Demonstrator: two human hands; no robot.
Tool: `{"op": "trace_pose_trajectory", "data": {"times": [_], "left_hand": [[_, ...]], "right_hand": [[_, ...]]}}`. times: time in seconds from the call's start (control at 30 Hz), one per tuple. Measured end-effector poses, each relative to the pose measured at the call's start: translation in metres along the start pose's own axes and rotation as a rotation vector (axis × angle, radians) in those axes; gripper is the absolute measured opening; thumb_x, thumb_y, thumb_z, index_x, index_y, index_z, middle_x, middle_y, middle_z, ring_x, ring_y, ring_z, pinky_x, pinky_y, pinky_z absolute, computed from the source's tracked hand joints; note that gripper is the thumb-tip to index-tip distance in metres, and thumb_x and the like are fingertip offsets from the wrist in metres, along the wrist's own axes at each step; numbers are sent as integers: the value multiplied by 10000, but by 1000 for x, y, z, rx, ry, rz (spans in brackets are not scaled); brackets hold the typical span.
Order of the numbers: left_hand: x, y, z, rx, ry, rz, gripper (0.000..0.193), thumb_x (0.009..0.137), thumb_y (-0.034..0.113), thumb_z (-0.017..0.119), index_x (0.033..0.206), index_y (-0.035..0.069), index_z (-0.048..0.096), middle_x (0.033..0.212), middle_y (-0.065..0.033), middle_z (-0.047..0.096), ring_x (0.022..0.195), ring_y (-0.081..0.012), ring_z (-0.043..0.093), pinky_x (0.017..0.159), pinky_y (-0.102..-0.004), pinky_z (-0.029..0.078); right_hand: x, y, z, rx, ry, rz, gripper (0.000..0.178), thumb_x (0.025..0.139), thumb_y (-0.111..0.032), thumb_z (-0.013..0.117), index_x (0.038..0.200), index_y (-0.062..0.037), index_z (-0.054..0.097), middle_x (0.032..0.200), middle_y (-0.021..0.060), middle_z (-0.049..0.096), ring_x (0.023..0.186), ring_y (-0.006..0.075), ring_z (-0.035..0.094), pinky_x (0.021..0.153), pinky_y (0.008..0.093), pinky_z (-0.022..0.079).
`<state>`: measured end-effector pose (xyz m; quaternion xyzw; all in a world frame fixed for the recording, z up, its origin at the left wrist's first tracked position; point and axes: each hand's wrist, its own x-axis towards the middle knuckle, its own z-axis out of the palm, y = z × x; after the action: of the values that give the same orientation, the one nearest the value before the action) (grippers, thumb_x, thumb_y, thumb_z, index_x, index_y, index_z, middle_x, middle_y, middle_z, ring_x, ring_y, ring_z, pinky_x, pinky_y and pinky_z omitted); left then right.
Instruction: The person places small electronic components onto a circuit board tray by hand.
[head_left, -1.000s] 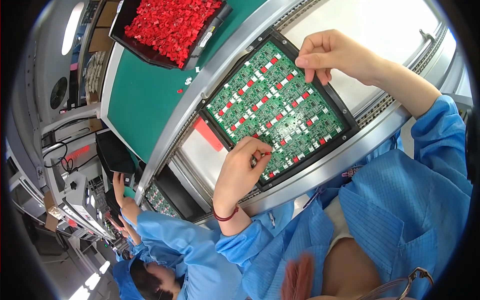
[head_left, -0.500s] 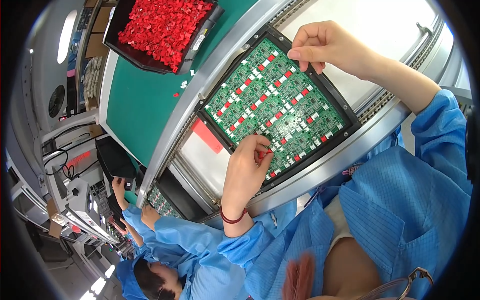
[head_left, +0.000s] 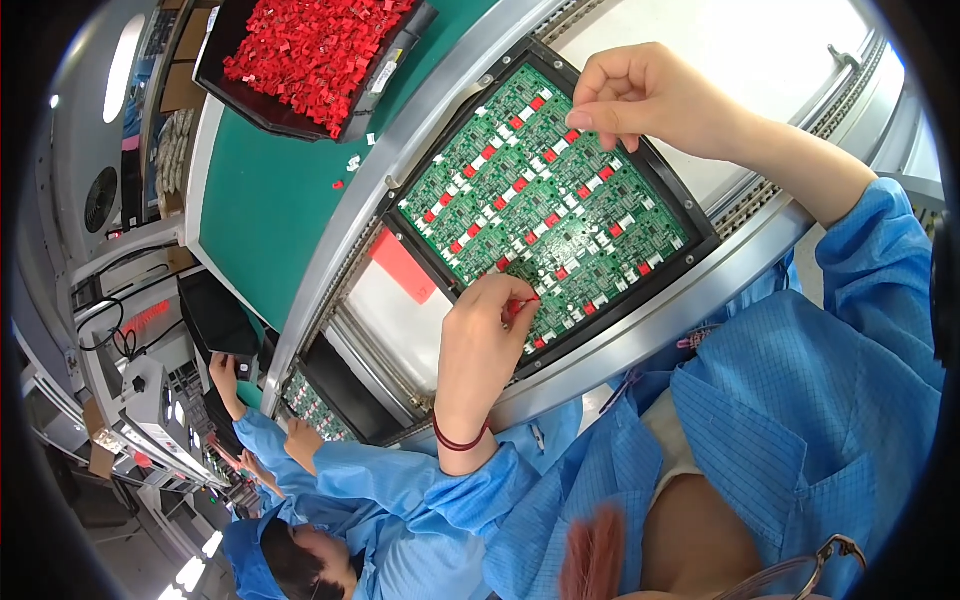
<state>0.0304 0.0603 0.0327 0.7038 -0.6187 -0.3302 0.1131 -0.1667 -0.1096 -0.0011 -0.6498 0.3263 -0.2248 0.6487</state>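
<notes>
Circuit-board panel [head_left: 600,260] sits in a carrier frame [head_left: 662,182] on the conveyor [head_left: 620,345]. Left hand [head_left: 478,330] is over the panel's lower-left part; right hand [head_left: 645,100] is at the upper-right edge. Left, beyond the conveyor, worktop [head_left: 255,220] carries a bin [head_left: 262,112] containing connectors [head_left: 310,60]; loose pieces [head_left: 354,163] lie between bin and conveyor.

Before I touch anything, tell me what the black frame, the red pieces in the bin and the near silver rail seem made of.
Black frame: probably rigid plastic or composite, fairly matt; its dark, even surface suggests it, though coated metal is possible.
Red pieces: likely moulded plastic, judging by their solid, bright colour.
Silver rail: apparently bare metal, smooth, from its grey sheen.
</notes>
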Motion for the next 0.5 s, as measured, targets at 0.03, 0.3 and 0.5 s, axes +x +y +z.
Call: {"op": "trace_pose_trajectory", "data": {"times": [0.03,0.3,0.5], "left_hand": [[-1,-1,-2,24,-7,29,101,718,-3,623,811,5,584,743,-113,582,611,-227,572,557,-301,454],[-1,-18,-27,-203,158,98,124,778,-32,548,870,12,618,808,-107,619,678,-184,598,608,-293,458],[-4,-26,-21,-27,-113,20,103,797,-38,435,847,-23,523,801,-164,535,751,-315,538,664,-358,430]], "right_hand": [[-1,-1,1,4,-16,17,141,824,-157,614,830,-19,584,656,-2,574,556,35,519,476,160,401],[-7,-8,4,44,-186,10,146,824,-105,602,927,0,605,748,31,616,630,60,575,549,169,459],[-17,-17,5,35,-327,78,197,823,-79,596,999,8,604,839,87,644,702,115,624,630,202,504]]}}
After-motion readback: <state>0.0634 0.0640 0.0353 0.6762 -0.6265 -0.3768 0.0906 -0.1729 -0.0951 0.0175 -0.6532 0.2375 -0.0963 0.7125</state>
